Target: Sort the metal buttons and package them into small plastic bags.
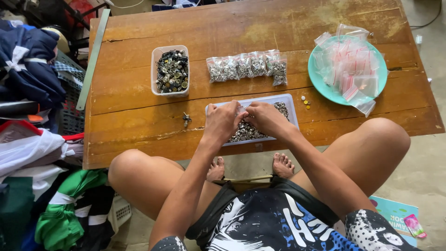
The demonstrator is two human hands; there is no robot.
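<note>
My left hand [223, 122] and my right hand [265, 117] meet over a shallow clear tray [290, 103] full of small silver metal pieces. Both hands pinch a small clear plastic bag [242, 109] between their fingertips, just above the pieces. The bag is mostly hidden by my fingers. Behind the tray, a row of several small filled bags [247, 67] lies on the wooden table [134, 111].
A clear tub [171, 70] of dark and silver metal parts stands at the left. A teal plate [325, 88] heaped with empty small zip bags sits at the right. A loose metal part [186, 118] and tiny buttons [305, 102] lie nearby. Piled clothes [32, 153] fill the left.
</note>
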